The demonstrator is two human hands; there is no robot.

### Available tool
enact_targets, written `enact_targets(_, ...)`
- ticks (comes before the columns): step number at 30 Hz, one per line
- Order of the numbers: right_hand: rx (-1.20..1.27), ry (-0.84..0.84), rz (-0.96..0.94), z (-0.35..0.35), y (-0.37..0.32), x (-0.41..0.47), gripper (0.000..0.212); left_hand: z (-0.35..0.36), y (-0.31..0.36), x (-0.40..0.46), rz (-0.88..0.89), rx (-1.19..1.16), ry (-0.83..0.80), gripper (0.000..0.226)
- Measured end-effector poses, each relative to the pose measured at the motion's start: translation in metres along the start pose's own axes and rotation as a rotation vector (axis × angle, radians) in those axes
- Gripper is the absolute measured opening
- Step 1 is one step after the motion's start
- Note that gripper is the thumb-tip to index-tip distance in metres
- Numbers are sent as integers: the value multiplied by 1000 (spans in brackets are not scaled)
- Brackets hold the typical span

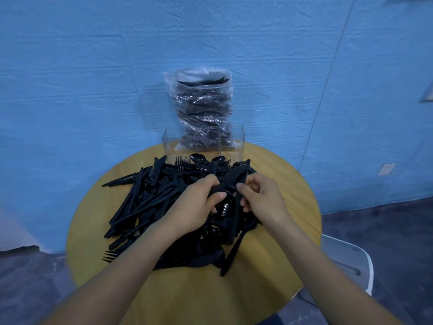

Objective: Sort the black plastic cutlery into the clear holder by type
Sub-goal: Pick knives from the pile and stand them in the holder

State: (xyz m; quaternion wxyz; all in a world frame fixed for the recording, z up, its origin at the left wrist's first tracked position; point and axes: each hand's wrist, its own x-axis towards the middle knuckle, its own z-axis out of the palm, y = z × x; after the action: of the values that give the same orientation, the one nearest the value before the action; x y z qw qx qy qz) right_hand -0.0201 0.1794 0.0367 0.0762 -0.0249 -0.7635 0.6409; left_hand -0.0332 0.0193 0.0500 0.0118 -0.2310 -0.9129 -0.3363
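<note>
Both hands are buried in the big heap of black plastic cutlery (164,202) that covers most of the round yellow wooden table (269,273). The left hand (196,205) has its fingers curled over and its thumb pressed in against a bundle of black plastic knives (234,178), so it's a proper closed grip, with the blades poking out toward the far right. The right hand (260,195) is right next to it, fingers bent in tight and pinching at the same bundle from the right side; can't really tell which single piece it has, since everything is black on black there. The clear rectangular plastic holder (203,143) sits at the far edge of the table, just beyond the heap, and its dividers are visible, but I can't say for sure whether anything is in the compartments. Right behind it, up against the blue textured wall (93,78), stands a tall clear plastic bag stuffed with more black cutlery (203,106). Forks and spoons lie at the far side of the heap, close to the holder. A white chair (351,261) peeks out at the near right of the table.
</note>
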Motion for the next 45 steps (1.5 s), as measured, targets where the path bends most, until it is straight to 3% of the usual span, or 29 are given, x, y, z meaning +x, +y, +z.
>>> enact_targets(9,321,-128,5,12,-17,-2,22,-2,3,0,74,-67,221,12)
enact_targets(14,263,-19,-18,14,-20,-1,22,2,6,-3,114,-73,243,20)
enact_targets(19,211,52,-17,10,-26,3,21,-9,3,0,-28,-215,270,26)
enact_targets(21,180,36,-17,9,-29,3,23,-16,4,1,-133,-401,283,29)
enact_targets(23,139,-10,-16,11,-33,1,24,-21,6,6,-183,-433,285,33)
enact_targets(30,157,-148,-52,22,-38,-3,17,-17,23,6,-227,-777,57,37)
enact_targets(36,214,-211,-28,24,-31,-6,14,-12,22,5,-230,-966,74,34)
enact_targets(40,149,-224,-32,23,-27,-5,6,-14,24,5,-210,-1018,33,31)
enact_targets(45,78,-240,-24,24,-23,-4,10,-15,24,4,-226,-1079,-23,31)
